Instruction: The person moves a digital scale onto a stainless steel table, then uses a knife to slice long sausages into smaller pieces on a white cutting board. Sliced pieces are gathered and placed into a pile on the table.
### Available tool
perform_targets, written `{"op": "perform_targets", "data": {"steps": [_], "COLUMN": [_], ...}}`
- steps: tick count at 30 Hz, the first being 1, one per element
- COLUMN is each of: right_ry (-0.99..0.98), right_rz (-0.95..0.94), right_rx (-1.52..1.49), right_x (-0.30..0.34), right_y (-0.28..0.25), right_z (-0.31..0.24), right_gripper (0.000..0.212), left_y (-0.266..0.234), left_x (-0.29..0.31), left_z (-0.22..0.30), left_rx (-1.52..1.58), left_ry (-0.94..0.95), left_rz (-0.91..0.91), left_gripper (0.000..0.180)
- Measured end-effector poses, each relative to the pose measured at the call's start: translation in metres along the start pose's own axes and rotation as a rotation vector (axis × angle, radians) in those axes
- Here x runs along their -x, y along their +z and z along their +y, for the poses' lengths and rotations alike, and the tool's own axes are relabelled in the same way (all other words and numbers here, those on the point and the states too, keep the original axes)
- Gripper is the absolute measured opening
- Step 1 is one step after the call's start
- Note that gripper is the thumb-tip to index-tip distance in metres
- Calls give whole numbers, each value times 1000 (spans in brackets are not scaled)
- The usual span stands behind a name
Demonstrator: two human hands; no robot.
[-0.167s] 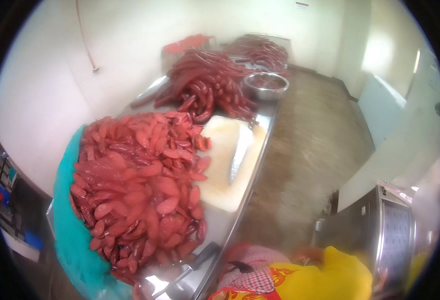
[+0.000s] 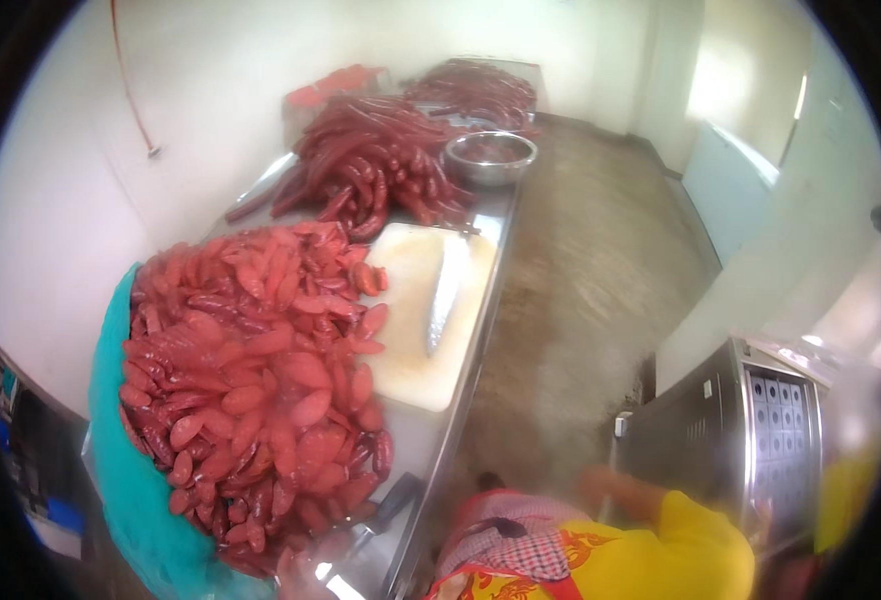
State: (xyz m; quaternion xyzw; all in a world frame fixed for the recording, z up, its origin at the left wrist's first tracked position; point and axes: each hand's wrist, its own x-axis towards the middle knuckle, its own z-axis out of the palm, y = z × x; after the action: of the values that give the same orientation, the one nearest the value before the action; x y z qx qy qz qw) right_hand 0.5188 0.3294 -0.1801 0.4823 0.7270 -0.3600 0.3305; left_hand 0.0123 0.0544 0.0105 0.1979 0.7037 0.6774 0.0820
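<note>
A bent arm in a yellow sleeve (image 2: 706,545) comes in at the lower right. My right hand (image 2: 598,482) is a blur in front of the apron; its fingers do not show clearly. My left hand cannot be made out. Beside the checked apron (image 2: 511,550), a black-handled steel rod (image 2: 399,498) lies on the metal table (image 2: 421,440). A large heap of reddish sausage slices (image 2: 261,370) covers the near table. To its right, a knife (image 2: 446,295) rests on a white cutting board (image 2: 396,370).
Long whole sausages (image 2: 371,160) are piled farther back, beside a steel bowl (image 2: 491,160). More sausages (image 2: 476,90) lie on the far table. Green plastic (image 2: 121,480) hangs along the heap's left edge. A steel cabinet (image 2: 706,420) stands at right, across the floor (image 2: 591,260).
The view has swung slightly right, so the table's contents sit farther left. My right forearm shows more, stretched out leftward from the yellow sleeve. The heap, knife and board look unchanged.
</note>
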Motion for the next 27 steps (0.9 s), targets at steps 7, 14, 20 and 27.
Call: {"op": "perform_targets", "data": {"steps": [7,14,20,27], "right_ry": [38,-257,-82,-239], "right_rz": [258,146,265,577], "right_rx": [-294,-194,-95,-736], "right_x": [58,-7,-34,-20], "right_y": [5,26,-147,-317], "right_z": [37,167,211,150], "right_gripper": [55,60,59,53], "left_y": [115,239,388,514], "left_x": [6,70,119,98], "left_z": [54,71,80,98], "left_rx": [105,124,219,161], "left_ry": [62,4,-44,-6], "left_rz": [-221,-277,-475,-580], "left_gripper": [27,31,31,30]}}
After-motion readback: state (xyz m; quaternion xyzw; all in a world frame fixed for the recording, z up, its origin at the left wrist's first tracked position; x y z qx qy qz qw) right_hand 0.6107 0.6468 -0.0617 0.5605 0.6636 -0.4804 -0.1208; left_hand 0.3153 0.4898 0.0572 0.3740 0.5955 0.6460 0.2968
